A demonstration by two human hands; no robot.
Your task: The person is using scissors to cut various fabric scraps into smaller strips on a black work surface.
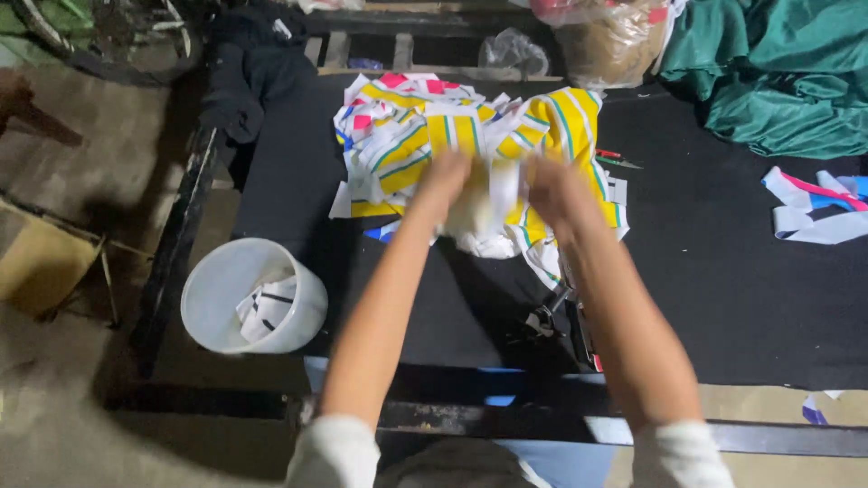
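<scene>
Both hands in a heap of striped cloth scraps

The left hand (445, 173) and right hand (553, 188), blurred, grip cloth scraps (425, 136) mid-bench (723, 289). A white bucket (253, 296) stands left; scissors (565, 312) lie under the right forearm; green fabric (778, 72) sits far right.

Black-covered worktable (723, 298), dim concrete floor (72, 434), white bucket (212, 312) at left, green cloth (778, 72) heaped far right

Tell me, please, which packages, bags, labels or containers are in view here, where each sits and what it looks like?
White plastic bucket: left of the black table, round, holding white scraps.
Clear plastic bag: behind the table's far edge, crumpled.
Large translucent bag: top centre-right, bulging, brownish with pink at its top.
Cardboard box: far left on the floor, tan.
No labels, signs or screens show.
</scene>
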